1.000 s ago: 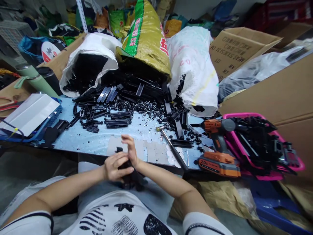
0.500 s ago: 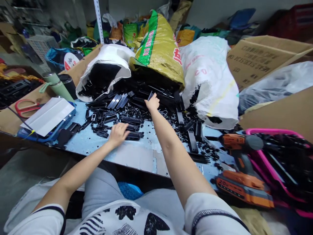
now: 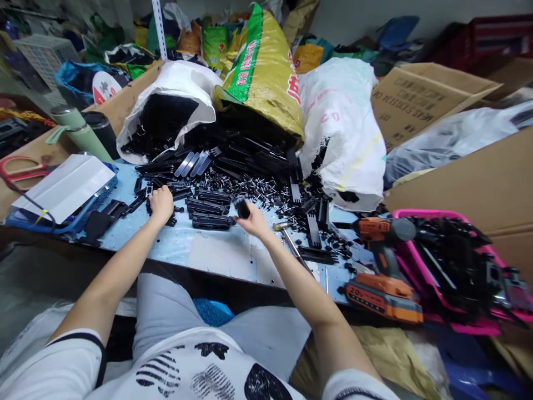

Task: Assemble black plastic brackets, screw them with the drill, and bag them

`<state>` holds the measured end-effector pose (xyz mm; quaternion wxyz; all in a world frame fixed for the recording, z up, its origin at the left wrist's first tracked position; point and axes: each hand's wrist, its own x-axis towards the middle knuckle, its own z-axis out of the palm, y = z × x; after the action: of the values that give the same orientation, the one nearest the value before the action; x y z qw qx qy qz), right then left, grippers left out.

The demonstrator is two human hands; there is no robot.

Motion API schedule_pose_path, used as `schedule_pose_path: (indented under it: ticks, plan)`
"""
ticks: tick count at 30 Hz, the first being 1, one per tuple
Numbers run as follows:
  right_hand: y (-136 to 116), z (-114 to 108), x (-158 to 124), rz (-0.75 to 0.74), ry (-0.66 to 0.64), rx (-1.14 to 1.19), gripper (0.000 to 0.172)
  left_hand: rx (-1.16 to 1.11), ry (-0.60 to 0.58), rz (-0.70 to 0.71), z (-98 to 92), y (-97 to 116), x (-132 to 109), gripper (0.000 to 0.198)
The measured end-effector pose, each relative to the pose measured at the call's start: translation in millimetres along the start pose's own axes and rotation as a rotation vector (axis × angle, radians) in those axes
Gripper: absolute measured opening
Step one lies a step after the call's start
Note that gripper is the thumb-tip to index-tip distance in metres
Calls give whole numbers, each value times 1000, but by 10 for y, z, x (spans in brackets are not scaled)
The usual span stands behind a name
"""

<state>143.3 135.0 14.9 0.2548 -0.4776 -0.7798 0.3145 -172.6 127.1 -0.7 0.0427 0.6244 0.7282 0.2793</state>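
My right hand (image 3: 253,220) is closed on a dark part (image 3: 241,208), blurred by motion, over the middle of the blue table (image 3: 179,244). Farther left, my left hand (image 3: 161,203) has its fingers bent together down among small black parts (image 3: 180,193); what they grip, if anything, is hidden. Between the hands several long black pieces (image 3: 213,222) lie stacked in rows. Behind them are scattered screws (image 3: 260,190) and a few shiny flat strips (image 3: 191,164). A hammer (image 3: 293,244) lies right of my right hand.
Open sacks, one white (image 3: 183,83), one yellow (image 3: 266,72) and another white (image 3: 341,122), line the back. An orange drill (image 3: 385,278) and a pink basket (image 3: 416,266) stand right. Scissors (image 3: 25,169), a blue tray (image 3: 79,222) and a green bottle (image 3: 83,133) are left.
My right hand has come back toward me from the long black parts and now holds a dark piece. My left hand has moved left, its fingers closing. The hammer has come into view.
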Motion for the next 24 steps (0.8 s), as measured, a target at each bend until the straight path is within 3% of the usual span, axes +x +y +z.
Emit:
schedule_pose_path:
  ticks: [2,4,6,8,12,15,18,21,24]
  plan:
    - [-36,45,-427,-74,-21,-326,30,47,56,-70,-42,30,-53,14]
    - [-52,124,-818,-152,-81,-424,44,31,51,-85,-81,108,-158,14]
    - [-56,214,-1104,-245,-157,-484,53,-74,-23,-49,-104,252,-333,19]
    - [-55,278,-1247,-284,-200,-498,50,-219,-128,32,-114,452,-564,24]
    - [-70,291,-1200,-122,-131,-185,42,-433,-302,177,-117,906,-1024,26]
    - [-130,311,-1073,121,-26,370,50,-536,-346,179,-97,1188,-1236,32]
    - [-209,378,-993,273,-11,840,61,-602,-367,148,-56,1372,-1335,41]
    - [-216,374,-979,244,-29,952,65,-595,-307,152,-30,1445,-1386,38]
    - [-137,246,-998,110,-79,782,62,-507,-258,206,-31,1451,-1435,36]
